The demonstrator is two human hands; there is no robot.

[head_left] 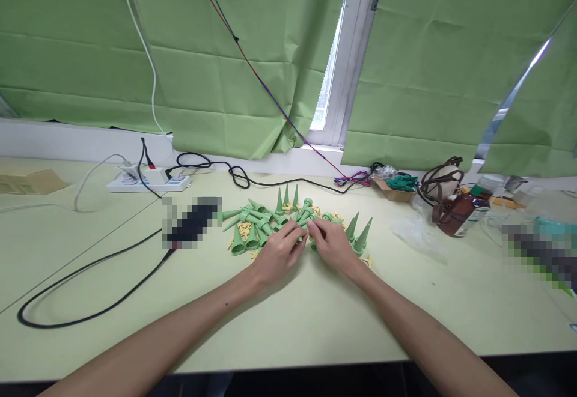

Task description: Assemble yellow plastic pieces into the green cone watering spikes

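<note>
My left hand (280, 251) and my right hand (334, 242) meet at the near side of a pile of green plastic cone spikes (262, 223). Both are closed in a pinch, fingertips almost touching. Between them shows a bit of a green cone spike (300, 239), mostly covered by the fingers. Hollow, flared ends of several spikes face me left of my left hand. Some spikes stand point up behind the hands, and two stand upright (362, 238) beside my right hand. Small yellow plastic pieces (244, 230) lie scattered among the spikes.
A blurred-out dark device (193, 223) with a black cable lies left of the pile. Behind it sits a white power strip (148, 182). To the right are a clear plastic bag (419, 238), a brown bottle (462, 214) and a small cardboard box (393, 191).
</note>
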